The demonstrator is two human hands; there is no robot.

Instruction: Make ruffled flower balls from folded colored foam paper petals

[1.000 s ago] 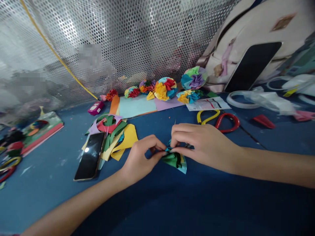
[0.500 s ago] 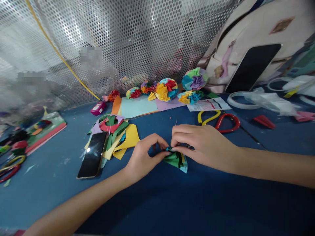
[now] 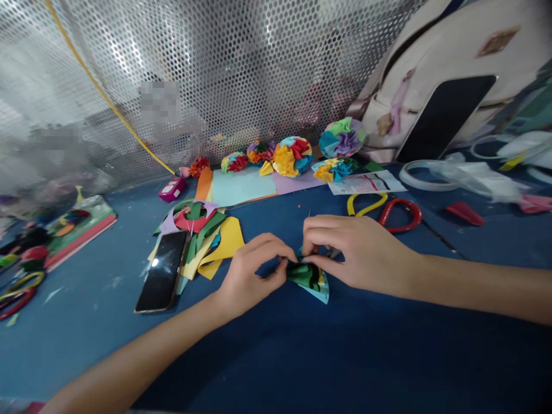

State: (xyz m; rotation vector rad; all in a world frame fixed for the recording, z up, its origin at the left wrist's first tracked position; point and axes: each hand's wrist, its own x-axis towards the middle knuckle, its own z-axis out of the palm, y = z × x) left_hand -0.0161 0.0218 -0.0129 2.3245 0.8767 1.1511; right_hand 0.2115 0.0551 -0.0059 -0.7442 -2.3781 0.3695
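Note:
A small folded bundle of green and light blue cloth (image 3: 314,280), with a little yellow and dark markings, is pinched between both hands. My left hand (image 3: 256,273) holds its left upper edge between thumb and forefinger. On the other side, my right hand (image 3: 351,247) grips the top edge with thumb and bent fingers. A thin needle-like sliver (image 3: 309,213) sticks up beside the right hand's fingers; its lower end is hidden. Just beyond that hand lie scissors with one yellow and one red handle (image 3: 401,215), partly covered by it.
Cut cloth scraps (image 3: 224,247) and a phone (image 3: 161,273) lie to the left. Ruffled multicoloured cloth balls (image 3: 292,158) line the perforated metal panel (image 3: 241,75). At the right, a second phone (image 3: 448,118) leans on a pale backpack (image 3: 457,63), near a white tape roll (image 3: 425,177).
My left fingers have shifted slightly left along the cloth, exposing more of its upper edge. The right hand has barely moved, still pinching the bundle.

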